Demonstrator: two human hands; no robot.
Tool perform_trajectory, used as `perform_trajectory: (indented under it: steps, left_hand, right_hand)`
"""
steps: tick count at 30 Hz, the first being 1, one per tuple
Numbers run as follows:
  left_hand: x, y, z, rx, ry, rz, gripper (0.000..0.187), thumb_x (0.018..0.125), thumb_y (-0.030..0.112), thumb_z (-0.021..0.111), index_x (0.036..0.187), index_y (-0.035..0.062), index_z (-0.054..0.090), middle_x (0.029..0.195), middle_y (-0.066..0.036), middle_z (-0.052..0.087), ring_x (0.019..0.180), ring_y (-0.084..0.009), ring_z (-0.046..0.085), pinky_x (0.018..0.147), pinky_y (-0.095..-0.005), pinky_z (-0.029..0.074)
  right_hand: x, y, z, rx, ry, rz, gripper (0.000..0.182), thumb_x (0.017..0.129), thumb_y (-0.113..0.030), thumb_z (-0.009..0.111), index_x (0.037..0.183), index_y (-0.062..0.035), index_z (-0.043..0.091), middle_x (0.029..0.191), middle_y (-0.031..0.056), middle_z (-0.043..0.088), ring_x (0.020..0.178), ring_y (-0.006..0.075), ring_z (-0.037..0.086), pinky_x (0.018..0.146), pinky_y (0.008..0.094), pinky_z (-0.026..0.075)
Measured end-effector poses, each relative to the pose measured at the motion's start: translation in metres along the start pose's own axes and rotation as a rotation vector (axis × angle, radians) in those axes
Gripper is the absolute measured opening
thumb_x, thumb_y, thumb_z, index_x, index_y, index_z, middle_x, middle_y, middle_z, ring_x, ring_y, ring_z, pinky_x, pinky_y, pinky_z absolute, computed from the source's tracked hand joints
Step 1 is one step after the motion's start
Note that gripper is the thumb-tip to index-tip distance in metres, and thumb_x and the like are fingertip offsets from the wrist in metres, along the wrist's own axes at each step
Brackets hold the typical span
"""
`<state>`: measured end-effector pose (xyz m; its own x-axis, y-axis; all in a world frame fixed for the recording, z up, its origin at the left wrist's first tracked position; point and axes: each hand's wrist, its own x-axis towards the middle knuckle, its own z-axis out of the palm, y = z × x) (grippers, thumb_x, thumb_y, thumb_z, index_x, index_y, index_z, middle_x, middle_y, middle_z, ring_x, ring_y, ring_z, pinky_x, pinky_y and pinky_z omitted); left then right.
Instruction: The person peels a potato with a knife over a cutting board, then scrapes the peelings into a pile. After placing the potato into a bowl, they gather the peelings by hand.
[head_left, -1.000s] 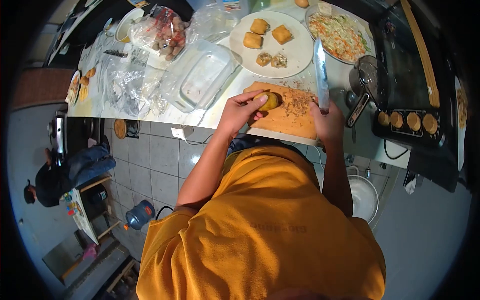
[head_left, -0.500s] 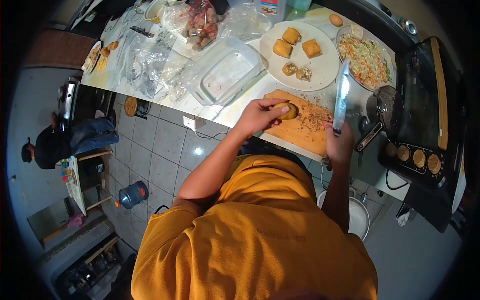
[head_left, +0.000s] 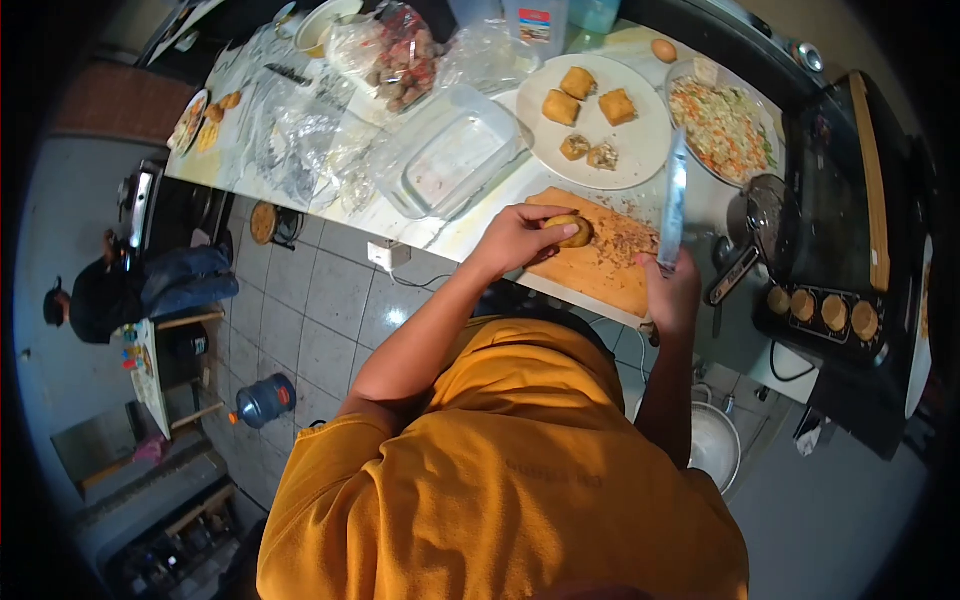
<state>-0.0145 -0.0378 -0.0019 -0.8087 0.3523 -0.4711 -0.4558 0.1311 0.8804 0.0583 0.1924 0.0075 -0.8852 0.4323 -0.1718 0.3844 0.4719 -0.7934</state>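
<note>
My left hand (head_left: pixel 515 240) has its thumb and fingers closed around a round yellow-brown piece of food (head_left: pixel 574 233), over the left part of a wooden cutting board (head_left: pixel 610 285). At the board's right edge, my right hand (head_left: pixel 672 300) grips a knife (head_left: pixel 674 200). Its broad, shiny blade points up and away from me, apart from the food. Brown chopped crumbs (head_left: pixel 625 242) lie scattered on the board between my hands. Just beyond the board, a white plate (head_left: pixel 545 150) bears several golden fried tofu pieces (head_left: pixel 618 106), some with pale filling showing.
A glass dish (head_left: pixel 420 190) stands left of the plate, near plastic bags (head_left: pixel 395 60). At right are a plate of shredded vegetables (head_left: pixel 722 125), a dark pan (head_left: pixel 765 210) and a toaster oven (head_left: pixel 830 200). An egg (head_left: pixel 664 50) lies behind. Another person (head_left: pixel 100 295) is far left.
My right hand and the knife have shifted slightly left and down in view. My left hand keeps its hold on the round food. The whole view has tilted a little.
</note>
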Motion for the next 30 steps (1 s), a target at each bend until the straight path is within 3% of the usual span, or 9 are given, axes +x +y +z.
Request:
perform_trajectory:
  steps: [3,6,11,17,19,20,26,28,30]
  left_hand:
    - [0.004,0.003,-0.003,-0.032,-0.024,-0.004,0.041,0.084,0.024,0.075,0.116,0.0008,0.066,0.067,0.000,0.058,0.055,-0.0053,0.053,0.049,-0.0189,0.041]
    - [0.004,0.003,0.000,-0.066,-0.068,-0.033,0.040,0.085,0.023,0.074,0.117,0.0003,0.065,0.070,0.000,0.059,0.056,-0.0052,0.053,0.050,-0.0175,0.042]
    - [0.010,-0.004,-0.002,-0.040,-0.089,0.011,0.038,0.087,0.021,0.071,0.118,0.0009,0.064,0.073,0.000,0.060,0.057,-0.0051,0.053,0.049,-0.0182,0.041]
    - [0.017,0.002,-0.008,-0.049,-0.059,0.080,0.035,0.093,0.028,0.063,0.117,0.0019,0.064,0.081,-0.004,0.065,0.062,-0.0081,0.059,0.056,-0.0205,0.048]
    - [0.018,0.003,-0.012,0.030,-0.040,0.083,0.037,0.095,0.033,0.059,0.116,0.0024,0.063,0.080,-0.004,0.066,0.060,-0.0087,0.060,0.054,-0.0214,0.048]
    - [0.018,0.004,-0.012,0.032,-0.050,0.083,0.037,0.095,0.033,0.059,0.116,0.0024,0.063,0.080,-0.004,0.066,0.060,-0.0087,0.060,0.054,-0.0214,0.048]
    - [0.023,0.003,-0.025,0.051,-0.018,-0.022,0.037,0.097,0.035,0.056,0.108,0.0008,0.064,0.071,-0.004,0.062,0.052,-0.0087,0.056,0.049,-0.0226,0.046]
    - [0.025,0.000,-0.029,0.057,0.042,0.038,0.041,0.098,0.038,0.052,0.107,-0.0003,0.063,0.071,-0.004,0.062,0.052,-0.0092,0.057,0.049,-0.0228,0.045]
    - [0.021,-0.004,-0.032,0.050,0.082,0.075,0.041,0.100,0.037,0.048,0.105,-0.0011,0.062,0.071,-0.005,0.061,0.053,-0.0100,0.057,0.049,-0.0233,0.046]
  right_hand:
    - [-0.002,-0.011,0.001,0.093,0.006,0.036,0.034,0.078,-0.022,0.071,0.100,0.0016,0.061,0.084,0.0165,0.068,0.080,0.0292,0.067,0.075,0.0371,0.050]
    - [-0.006,-0.012,0.007,0.009,0.145,0.054,0.030,0.082,-0.023,0.069,0.099,0.0013,0.063,0.083,0.0107,0.067,0.081,0.0203,0.065,0.077,0.0332,0.049]
    - [-0.018,-0.005,0.004,-0.083,0.040,0.090,0.025,0.089,-0.020,0.058,0.103,0.0006,0.062,0.086,0.0152,0.065,0.080,0.0244,0.064,0.074,0.0353,0.048]
    - [-0.032,0.029,0.020,-0.089,0.289,-0.169,0.024,0.092,-0.017,0.055,0.106,0.0006,0.062,0.081,0.0132,0.064,0.073,0.0213,0.062,0.069,0.0329,0.048]
    - [-0.036,0.034,0.023,-0.018,0.259,-0.105,0.020,0.089,-0.014,0.056,0.102,-0.0002,0.063,0.085,0.0163,0.062,0.072,0.0319,0.061,0.069,0.0384,0.048]
    - [-0.038,0.035,0.023,-0.020,0.268,-0.100,0.020,0.089,-0.014,0.056,0.102,-0.0002,0.063,0.085,0.0163,0.062,0.072,0.0319,0.061,0.069,0.0384,0.048]
    - [-0.048,0.020,0.032,0.105,0.283,-0.010,0.017,0.090,-0.016,0.058,0.096,0.0001,0.062,0.081,0.0161,0.061,0.073,0.0270,0.062,0.066,0.0370,0.048]
    - [-0.053,0.013,0.037,0.131,0.189,-0.044,0.013,0.093,-0.013,0.057,0.097,-0.0008,0.060,0.071,0.0060,0.059,0.058,0.0108,0.060,0.052,0.0256,0.046]
    - [-0.061,0.009,0.042,0.110,0.129,-0.090,0.013,0.093,-0.013,0.056,0.095,-0.0008,0.059,0.070,0.0071,0.059,0.056,0.0128,0.059,0.052,0.0273,0.046]
